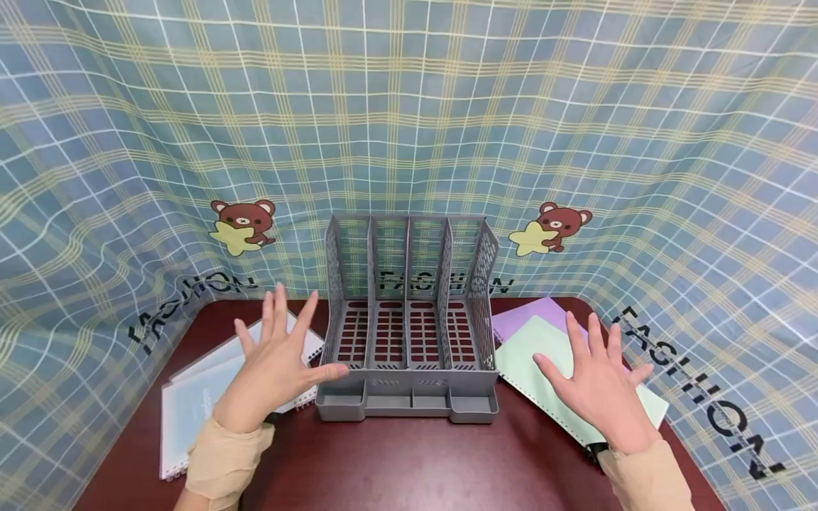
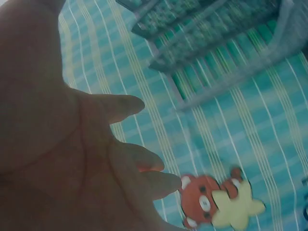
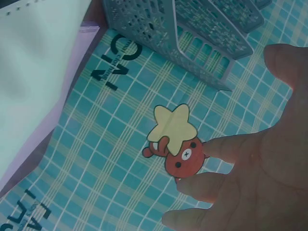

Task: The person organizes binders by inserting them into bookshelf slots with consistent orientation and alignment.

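Observation:
My left hand point(image 1: 271, 365) is held with its fingers spread over the spiral notebooks on the left, and it holds nothing. Under it lie a light blue notebook point(image 1: 192, 411) and a paler one point(image 1: 214, 358), partly hidden by the hand. My right hand point(image 1: 601, 387), fingers also spread, hovers over a light green spiral notebook point(image 1: 533, 355) that overlaps a purple one point(image 1: 524, 316). Between the hands stands a grey file organizer point(image 1: 409, 380) with upright dividers and small front trays. Both wrist views show the bare palms and parts of the organizer point(image 2: 216, 38) point(image 3: 192, 43).
The dark red table point(image 1: 409, 461) carries all of these things. A blue checked cloth point(image 1: 409, 142) with bear prints and dark lettering hangs behind and at both sides. The organizer stands close to the back cloth.

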### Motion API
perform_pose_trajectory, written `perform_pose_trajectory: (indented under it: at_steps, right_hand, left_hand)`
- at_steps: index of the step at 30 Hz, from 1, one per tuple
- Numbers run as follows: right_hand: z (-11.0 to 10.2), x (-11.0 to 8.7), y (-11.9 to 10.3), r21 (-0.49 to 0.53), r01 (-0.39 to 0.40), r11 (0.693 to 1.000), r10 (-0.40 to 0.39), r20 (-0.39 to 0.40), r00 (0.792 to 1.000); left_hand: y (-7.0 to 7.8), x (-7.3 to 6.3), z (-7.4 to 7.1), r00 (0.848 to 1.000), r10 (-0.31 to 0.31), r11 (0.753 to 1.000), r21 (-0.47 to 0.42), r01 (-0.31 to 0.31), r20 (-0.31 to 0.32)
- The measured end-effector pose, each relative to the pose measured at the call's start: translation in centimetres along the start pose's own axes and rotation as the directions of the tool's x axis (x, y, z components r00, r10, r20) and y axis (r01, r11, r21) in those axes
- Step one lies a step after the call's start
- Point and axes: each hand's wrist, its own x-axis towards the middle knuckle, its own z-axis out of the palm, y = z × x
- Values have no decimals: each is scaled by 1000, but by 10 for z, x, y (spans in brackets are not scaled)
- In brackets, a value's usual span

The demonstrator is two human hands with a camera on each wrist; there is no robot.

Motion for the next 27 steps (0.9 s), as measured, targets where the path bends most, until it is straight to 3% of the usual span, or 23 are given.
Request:
perform_pose_trajectory:
  at_steps: [5,11,14,21,27]
  right_hand:
    - [2,-11,11,-7,-29,1000,29,16,999]
    - [10,-24,24,-25,-66,998,67,39,997]
    - [14,-31,30,-37,-86,996,88,57,994]
    - [19,-44,40,-58,-119,991,124,100,987]
    - [25,-48,46,-77,-130,989,137,101,985]
  left_hand:
    - [37,14,19,994,113,993,-31,-113,-2]
    - [85,31,48,963,270,962,-37,-269,17]
    - [109,37,60,937,349,937,-36,-348,29]
    - [161,47,89,848,527,850,-17,-527,59]
    - [201,50,118,804,590,807,-14,-591,71]
